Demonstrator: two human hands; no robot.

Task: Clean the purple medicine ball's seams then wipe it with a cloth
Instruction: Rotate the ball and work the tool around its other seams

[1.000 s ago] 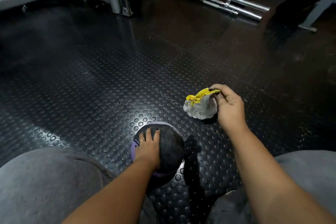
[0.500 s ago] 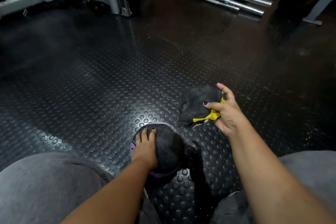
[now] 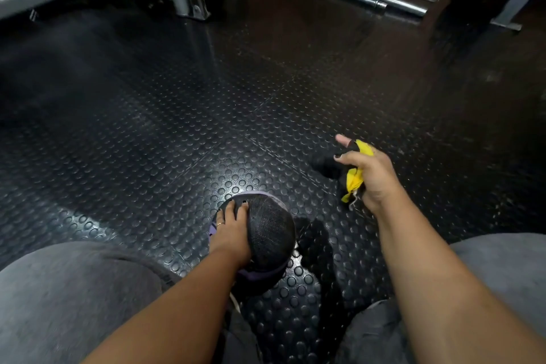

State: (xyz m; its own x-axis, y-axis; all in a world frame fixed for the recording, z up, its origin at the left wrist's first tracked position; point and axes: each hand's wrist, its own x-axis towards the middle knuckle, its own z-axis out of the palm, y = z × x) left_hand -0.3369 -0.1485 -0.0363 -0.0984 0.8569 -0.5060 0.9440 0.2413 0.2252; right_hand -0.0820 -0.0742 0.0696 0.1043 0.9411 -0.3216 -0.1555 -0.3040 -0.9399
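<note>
Purple ball (image 3: 267, 235), dark mesh uppermost, sits on the studded rubber floor (image 3: 177, 142), just ahead of the knees (image 3: 65, 289). Left hand (image 3: 232, 235) lies on the ball's left side, fingers straight, pressing without gripping. Right hand (image 3: 370, 176), to the ball's right and apart from it, grips the cloth (image 3: 354, 180) bunched in curled fingers, forefinger extended. Risk: under a flat palm alone, the ball may roll away when wiped. A bunched cloth may miss patches.
</note>
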